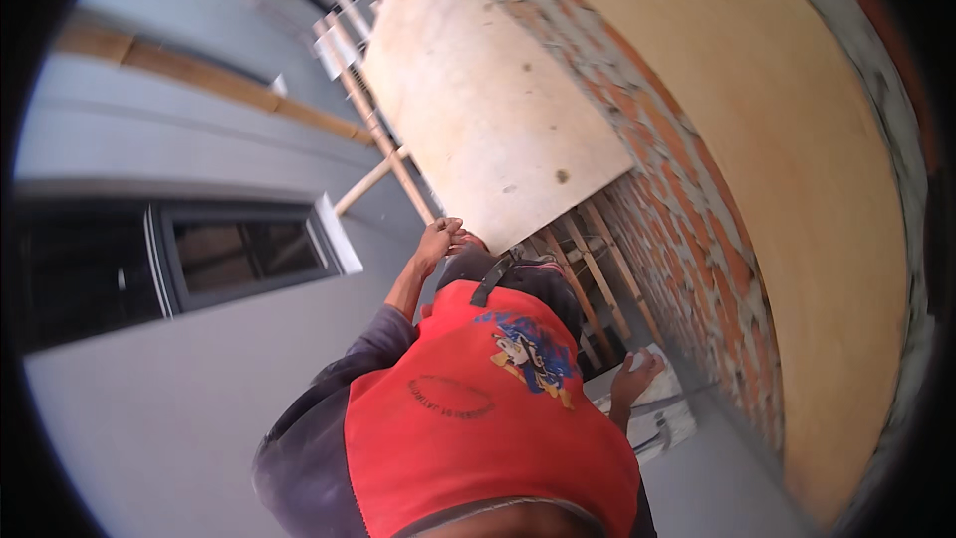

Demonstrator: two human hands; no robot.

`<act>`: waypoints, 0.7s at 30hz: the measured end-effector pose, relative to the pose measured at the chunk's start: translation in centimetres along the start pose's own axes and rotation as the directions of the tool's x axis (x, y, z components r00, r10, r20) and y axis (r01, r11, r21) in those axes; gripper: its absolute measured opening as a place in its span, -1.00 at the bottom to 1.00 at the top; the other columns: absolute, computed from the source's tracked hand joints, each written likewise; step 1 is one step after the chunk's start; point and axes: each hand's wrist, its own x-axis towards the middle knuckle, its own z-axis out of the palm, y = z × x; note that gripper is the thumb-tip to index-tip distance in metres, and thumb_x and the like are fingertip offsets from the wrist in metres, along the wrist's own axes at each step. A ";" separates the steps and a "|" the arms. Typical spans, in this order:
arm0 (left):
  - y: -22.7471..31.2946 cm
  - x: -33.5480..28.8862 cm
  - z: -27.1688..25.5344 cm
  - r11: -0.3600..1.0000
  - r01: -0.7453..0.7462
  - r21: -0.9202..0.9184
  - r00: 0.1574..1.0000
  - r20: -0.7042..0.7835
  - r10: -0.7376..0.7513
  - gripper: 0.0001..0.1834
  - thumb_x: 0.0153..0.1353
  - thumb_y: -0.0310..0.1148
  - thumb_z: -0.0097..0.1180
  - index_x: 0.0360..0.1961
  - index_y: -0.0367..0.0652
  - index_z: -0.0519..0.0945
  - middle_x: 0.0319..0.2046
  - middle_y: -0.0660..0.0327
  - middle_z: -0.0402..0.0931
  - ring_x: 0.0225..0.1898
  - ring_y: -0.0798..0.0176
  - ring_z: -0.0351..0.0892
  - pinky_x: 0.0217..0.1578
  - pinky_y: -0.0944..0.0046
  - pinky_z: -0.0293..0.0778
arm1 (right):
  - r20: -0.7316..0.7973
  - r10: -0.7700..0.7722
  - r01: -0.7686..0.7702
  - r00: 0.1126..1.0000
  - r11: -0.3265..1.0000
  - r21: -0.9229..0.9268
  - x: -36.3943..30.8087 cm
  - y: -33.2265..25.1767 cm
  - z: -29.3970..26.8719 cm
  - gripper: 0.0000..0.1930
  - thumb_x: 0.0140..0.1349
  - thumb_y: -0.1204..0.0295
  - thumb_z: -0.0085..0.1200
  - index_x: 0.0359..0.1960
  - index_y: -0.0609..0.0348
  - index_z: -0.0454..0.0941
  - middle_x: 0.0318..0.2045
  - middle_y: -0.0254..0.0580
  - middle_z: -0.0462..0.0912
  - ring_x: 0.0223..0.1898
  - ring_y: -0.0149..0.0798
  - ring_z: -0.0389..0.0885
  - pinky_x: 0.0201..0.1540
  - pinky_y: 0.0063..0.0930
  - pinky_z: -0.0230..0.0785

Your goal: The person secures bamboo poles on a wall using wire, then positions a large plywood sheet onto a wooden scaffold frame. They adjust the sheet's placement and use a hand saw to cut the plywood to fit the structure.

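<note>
Left hand [439, 241] at the near end of the wooden rail [375, 126], fingers bent over it; contact looks likely, though I cannot tell whether the grip is closed. Right hand [634, 382] out low on the other side, thumb and fingers apart, just beside a pale slab-like object [665, 424] (its lower part blurs; touching or not, unclear).

Plywood sheet [488, 110] lies ahead between rail and brick wall [687, 229], covering part of the wooden slats [590, 264]. The near slats show bare past its edge.

Progress, as I judge it: the platform looks partly decked, those near slats uncovered; the wall's brick stays exposed beside a smooth tan band [797, 189].
</note>
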 end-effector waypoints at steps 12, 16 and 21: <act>-29.5 -4.6 -5.2 0.945 0.306 0.111 0.872 -0.432 -0.231 -0.61 0.16 -0.18 -0.07 -0.07 -0.16 0.54 -0.14 0.01 0.53 -0.11 -0.09 0.50 -0.11 0.02 0.38 | 0.236 -0.403 0.428 0.884 0.901 -0.064 16.0 -11.1 -7.2 -0.77 0.28 0.38 -0.10 -0.19 0.32 0.42 -0.10 -0.05 0.25 -0.01 -0.02 0.29 -0.03 -0.17 0.22; -34.3 -11.4 0.1 0.625 0.566 0.537 0.822 -0.314 -0.475 -0.51 0.03 -0.02 0.01 -0.10 -0.11 0.56 -0.10 -0.04 0.50 -0.04 -0.11 0.46 0.02 0.08 0.33 | 0.420 -0.412 0.508 0.809 0.849 -0.145 16.5 -14.0 -6.1 -0.75 0.25 0.34 -0.04 -0.16 0.26 0.43 -0.06 -0.01 0.24 0.01 -0.01 0.28 0.00 -0.18 0.18; -36.4 -12.5 0.8 0.695 0.604 0.390 0.791 -0.190 -0.581 -0.49 0.02 0.00 0.02 -0.10 -0.12 0.56 -0.10 -0.07 0.50 -0.04 -0.11 0.46 0.03 0.09 0.33 | 0.602 -0.497 0.541 0.626 0.832 0.123 14.4 -13.8 -1.4 -0.82 0.21 0.41 0.00 -0.19 0.20 0.44 -0.13 -0.10 0.31 -0.17 -0.16 0.45 -0.16 -0.37 0.34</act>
